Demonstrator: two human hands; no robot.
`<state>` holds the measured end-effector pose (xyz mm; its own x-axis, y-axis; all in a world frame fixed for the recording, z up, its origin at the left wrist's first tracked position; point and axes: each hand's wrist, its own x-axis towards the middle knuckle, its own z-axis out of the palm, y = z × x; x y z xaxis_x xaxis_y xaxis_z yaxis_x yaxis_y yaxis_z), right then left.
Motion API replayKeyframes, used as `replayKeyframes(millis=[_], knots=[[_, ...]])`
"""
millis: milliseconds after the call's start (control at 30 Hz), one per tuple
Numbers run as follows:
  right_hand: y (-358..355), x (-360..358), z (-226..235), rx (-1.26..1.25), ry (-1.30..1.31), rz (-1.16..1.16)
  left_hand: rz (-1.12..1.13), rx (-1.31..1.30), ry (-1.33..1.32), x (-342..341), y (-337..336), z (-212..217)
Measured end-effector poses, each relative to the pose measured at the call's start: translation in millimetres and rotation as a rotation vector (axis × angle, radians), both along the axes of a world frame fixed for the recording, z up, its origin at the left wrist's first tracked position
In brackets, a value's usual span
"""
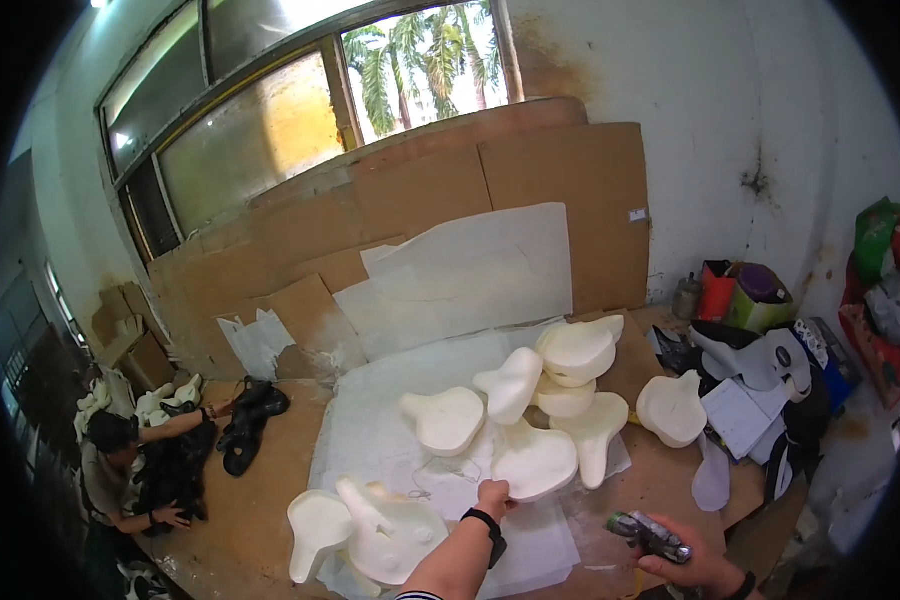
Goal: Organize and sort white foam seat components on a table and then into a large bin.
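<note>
My left hand [495, 497] reaches in from the lower edge, a black band on its wrist. Its fingers are curled at the near edge of a cream foam bicycle saddle pad [535, 462]. In my right hand [705, 568], at the lower right, is a short silver hand tool [660, 537] with a greenish end; its exact kind is unclear. Behind the pad, several similar saddle pads [576, 350] are piled and leaning on each other. More lie left of my left forearm, around a large pad [395, 535]. One pad [672, 408] sits apart on the right.
White paper [360, 440] covers part of the brown tabletop [280, 500]. Cardboard panels [420, 195] stand along the back. At the right are papers [745, 415], bags [760, 290] and dark pieces. A person [115, 465] works at far left beside black saddle covers [245, 425].
</note>
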<state>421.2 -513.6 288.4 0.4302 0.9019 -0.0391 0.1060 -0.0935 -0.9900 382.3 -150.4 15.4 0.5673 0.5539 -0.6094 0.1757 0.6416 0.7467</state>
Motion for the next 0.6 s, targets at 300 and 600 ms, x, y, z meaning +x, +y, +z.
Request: replayKeyframes(millis=[300,600], knots=[[-12.0,14.7,-2.3,-0.005,-0.032,-0.028,0.495,0.364,-0.085,-55.1,-40.4,52.7],[3.3,20.1,21.7,-0.090,-0.063,0.041,0.527,0.528,0.163,-58.8,-18.4,90.9]])
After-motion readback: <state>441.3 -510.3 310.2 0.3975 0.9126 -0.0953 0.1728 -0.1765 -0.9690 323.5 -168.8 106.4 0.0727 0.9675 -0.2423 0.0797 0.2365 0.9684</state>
